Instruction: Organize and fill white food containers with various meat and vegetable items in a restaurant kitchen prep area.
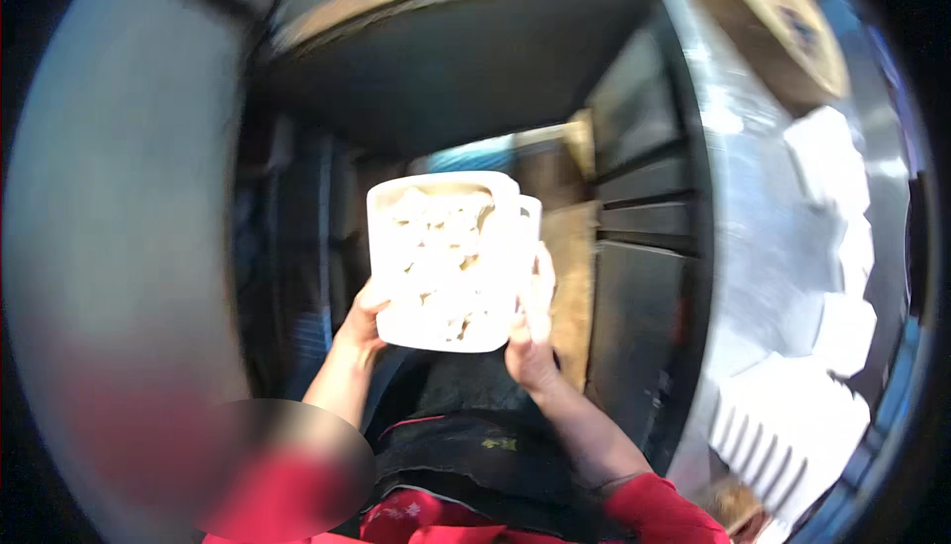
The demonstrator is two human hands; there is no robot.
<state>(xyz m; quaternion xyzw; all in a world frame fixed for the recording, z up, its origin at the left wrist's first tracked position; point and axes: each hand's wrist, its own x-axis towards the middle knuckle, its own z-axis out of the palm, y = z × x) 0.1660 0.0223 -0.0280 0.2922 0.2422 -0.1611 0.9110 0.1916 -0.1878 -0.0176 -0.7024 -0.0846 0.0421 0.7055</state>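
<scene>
Both hands carry a white rectangular container (446, 261) in front of the dark apron, near the middle of the view. Pale, lumpy pieces fill it; glare hides what they are. My left hand (370, 313) grips its lower left side, thumb over the rim. My right hand (533, 321) holds the right side, fingers along the wall. A second white edge (530, 209) shows just beyond the container's right side; whether it is another container I cannot tell.
On the right runs a metal counter (758, 247) with white boxes (828, 161), a stack of white containers (791, 425) and a wooden board (780, 24). A pale metal surface (134, 209) stands at left. Dark panels and shelves surround the space ahead, with brown cardboard (576, 291) low down.
</scene>
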